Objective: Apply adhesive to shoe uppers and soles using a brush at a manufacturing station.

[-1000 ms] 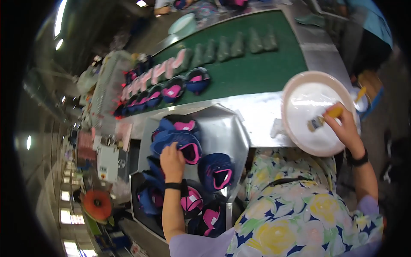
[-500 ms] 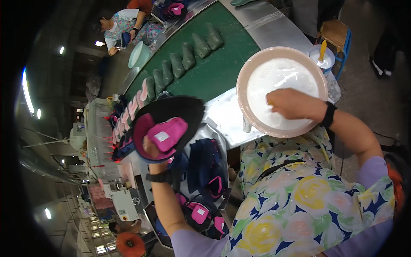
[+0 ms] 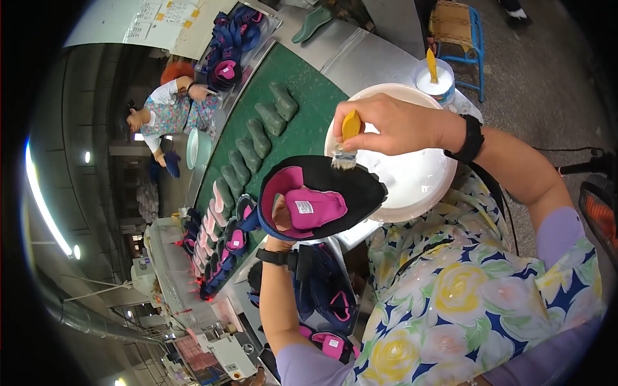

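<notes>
My left hand [image 3: 281, 212] grips a shoe upper [image 3: 362, 196] at its heel end, its fingers partly showing inside the opening. The upper is black outside with a bright pink lining and tongue, and its toe points right. In my right hand [image 3: 402, 125] is a yellow-handled paintbrush [image 3: 350, 127], gripped by the handle with the bristles down. The bristles touch or hover just over the black edge of the upper; I cannot tell which. Behind both stands a wide pale pink basin [image 3: 447, 186] of white liquid [image 3: 412, 177], partly covered by my right hand and the upper.
Dark green shoe lasts [image 3: 259, 138] and pink ones line a green conveyor belt [image 3: 309, 90]. More uppers [image 3: 325, 289] lie in a tray near my left arm. A small tub [image 3: 444, 87] holds another brush. A stool [image 3: 450, 26] stands far right; a co-worker [image 3: 164, 109] sits far left.
My right hand has risen out of the basin with the brush and moved left to the upper. My left hand has brought the upper right, toward the basin. The view has shifted.
</notes>
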The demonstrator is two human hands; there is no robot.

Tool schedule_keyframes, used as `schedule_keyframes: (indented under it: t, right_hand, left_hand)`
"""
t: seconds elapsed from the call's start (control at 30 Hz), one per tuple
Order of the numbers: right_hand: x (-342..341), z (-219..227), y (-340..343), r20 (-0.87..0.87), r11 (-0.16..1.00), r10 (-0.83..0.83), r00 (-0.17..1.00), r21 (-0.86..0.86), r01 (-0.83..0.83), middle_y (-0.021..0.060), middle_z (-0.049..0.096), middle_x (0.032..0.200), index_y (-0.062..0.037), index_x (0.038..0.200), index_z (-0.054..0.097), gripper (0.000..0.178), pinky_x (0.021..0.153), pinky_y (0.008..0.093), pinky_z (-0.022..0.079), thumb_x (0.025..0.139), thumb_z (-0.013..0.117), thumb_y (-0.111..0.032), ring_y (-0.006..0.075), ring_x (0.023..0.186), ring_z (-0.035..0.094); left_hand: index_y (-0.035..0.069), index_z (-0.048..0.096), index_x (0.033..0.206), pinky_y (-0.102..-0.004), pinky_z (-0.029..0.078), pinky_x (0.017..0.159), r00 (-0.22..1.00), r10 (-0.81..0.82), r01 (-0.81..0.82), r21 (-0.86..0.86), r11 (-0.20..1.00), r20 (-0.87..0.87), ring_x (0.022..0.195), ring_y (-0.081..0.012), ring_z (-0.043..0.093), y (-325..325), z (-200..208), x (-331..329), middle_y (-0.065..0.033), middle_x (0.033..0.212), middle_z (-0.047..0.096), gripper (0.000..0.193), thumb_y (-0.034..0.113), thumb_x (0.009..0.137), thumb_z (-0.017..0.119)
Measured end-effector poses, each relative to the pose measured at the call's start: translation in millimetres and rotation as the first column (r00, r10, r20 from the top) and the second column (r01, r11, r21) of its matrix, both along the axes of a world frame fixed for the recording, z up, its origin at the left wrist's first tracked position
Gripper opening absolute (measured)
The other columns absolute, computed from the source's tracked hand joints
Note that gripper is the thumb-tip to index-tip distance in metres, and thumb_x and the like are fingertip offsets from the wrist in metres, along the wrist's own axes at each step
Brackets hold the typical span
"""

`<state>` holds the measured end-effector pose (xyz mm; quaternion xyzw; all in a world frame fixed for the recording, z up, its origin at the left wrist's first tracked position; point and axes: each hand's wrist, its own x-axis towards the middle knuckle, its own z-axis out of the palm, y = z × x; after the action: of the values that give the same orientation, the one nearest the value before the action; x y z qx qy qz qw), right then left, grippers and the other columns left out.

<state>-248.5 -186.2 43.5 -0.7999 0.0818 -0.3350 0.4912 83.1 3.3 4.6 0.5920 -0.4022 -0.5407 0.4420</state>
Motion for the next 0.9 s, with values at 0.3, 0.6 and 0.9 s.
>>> schedule_keyframes:
  t: [0.3, 0.6, 0.9]
  right_hand:
    - [-5, -26, 5, -0.104, 0.980, -0.200, 0.974, -0.028, 0.198, 0.0137, 0.064, 0.077, -0.0021, 0.095, 0.057, 0.025, 0.066, 0.0355, 0.049, 0.088, 0.068, -0.023, 0.0270, 0.068, 0.064]
    - [14, -31, 7, -0.134, 0.903, -0.395, 0.909, 0.128, 0.411, 0.0222, 0.062, 0.071, 0.0048, 0.087, 0.053, 0.036, 0.064, 0.0401, 0.049, 0.083, 0.068, -0.028, 0.0350, 0.067, 0.064]
    - [20, -27, 31, -0.165, 0.848, -0.407, 0.899, 0.297, 0.439, 0.0205, 0.067, 0.076, 0.0057, 0.088, 0.057, 0.037, 0.064, 0.0369, 0.052, 0.084, 0.070, -0.029, 0.0301, 0.069, 0.068]
  left_hand:
    - [0.005, 0.048, 0.136, -0.0387, 0.051, 0.097, 0.971, 0.081, -0.129, -0.207, 0.970, -0.224, 0.110, -0.0236, 0.062, -7, 10, -42, -0.0087, 0.120, 0.062, 0.037, 0.007, 0.099, 0.051]
    - [0.003, 0.065, 0.112, -0.0299, 0.048, 0.083, 0.762, 0.602, -0.432, -0.507, 0.746, 0.237, 0.089, -0.0171, 0.061, -7, -5, -84, -0.0039, 0.098, 0.064, 0.020, 0.003, 0.092, 0.064]
    - [0.000, 0.062, 0.110, -0.0329, 0.049, 0.083, 0.542, 0.743, -0.105, -0.846, 0.523, 0.392, 0.090, -0.0224, 0.062, -17, -17, -79, -0.0109, 0.101, 0.064, 0.019, -0.004, 0.091, 0.060]
